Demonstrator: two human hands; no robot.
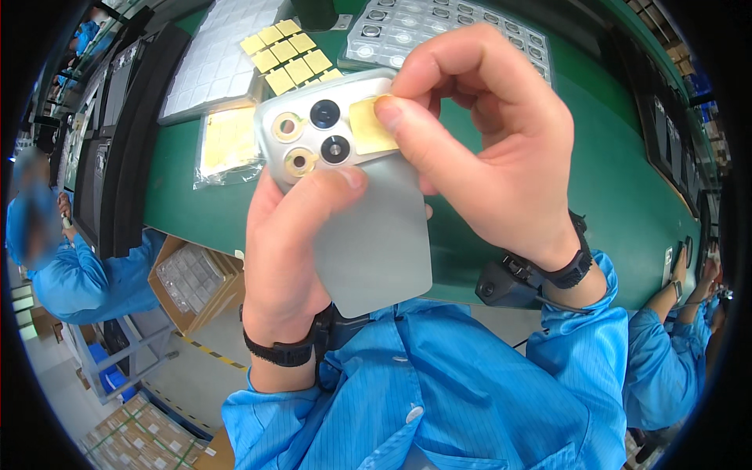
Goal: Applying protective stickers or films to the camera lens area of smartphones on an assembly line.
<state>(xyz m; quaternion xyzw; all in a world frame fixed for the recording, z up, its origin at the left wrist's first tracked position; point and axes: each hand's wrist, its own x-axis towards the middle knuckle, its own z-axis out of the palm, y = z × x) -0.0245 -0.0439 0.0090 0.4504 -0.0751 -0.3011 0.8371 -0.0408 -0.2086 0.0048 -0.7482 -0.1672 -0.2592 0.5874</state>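
Note:
My left hand (pixel 290 235) grips a pale grey smartphone back (pixel 372 235) along its left side, thumb lying just below the camera area. Two black-ringed lenses (pixel 335 149) sit in that camera area, beside two openings with yellowish rings (pixel 300 161). A yellow adhesive square (pixel 368 129) lies at the right of the lenses. My right hand (pixel 486 133) pinches this square's upper right edge between thumb and forefinger. Whether the square is stuck down or partly lifted I cannot tell. The phone is held tilted above the green table.
On the green table (pixel 188 172) lie a sheet of yellow squares (pixel 288 53), a bagged yellow stack (pixel 227 141), a white tray (pixel 207 63) and a clear tray of round lens parts (pixel 446 35). A black rack (pixel 117 133) stands left. A cardboard box (pixel 192 278) and co-workers in blue flank the table.

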